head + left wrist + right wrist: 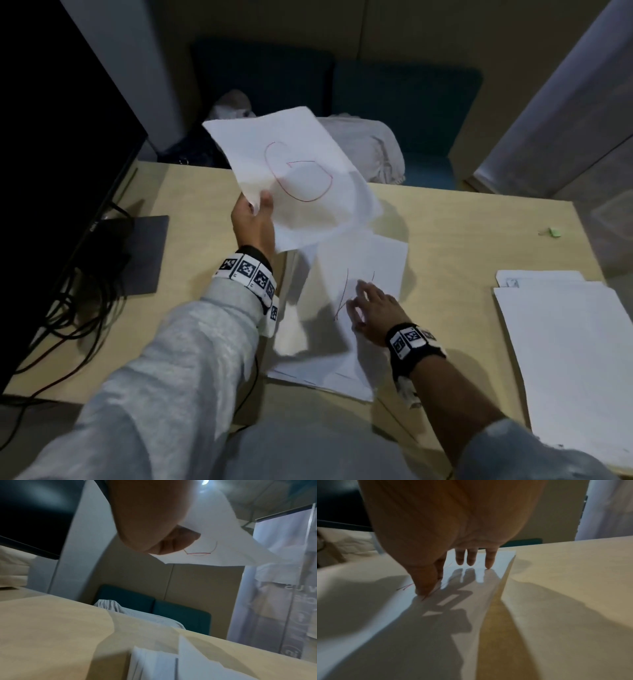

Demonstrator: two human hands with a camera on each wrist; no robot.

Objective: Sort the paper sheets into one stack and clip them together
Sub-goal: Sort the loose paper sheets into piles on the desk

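Note:
My left hand [255, 214] is raised above the desk and pinches white sheets with a red letter drawn on the top one [298, 171]; from the left wrist the same sheets [217, 536] show above the thumb. Below them a loose pile of sheets [346, 329] lies on the desk, its top sheet marked with red strokes. My right hand [368, 306] rests on that top sheet with fingers spread and fairly straight, fingertips [488, 563] touching the paper [436, 622]. A small green clip [554, 232] lies far right on the desk.
A second stack of white sheets [579, 359] lies at the desk's right edge. A dark monitor [51, 137] with its stand and cables fills the left. Behind the wooden desk [462, 240] is a teal seat with a pale bundle of cloth [370, 150].

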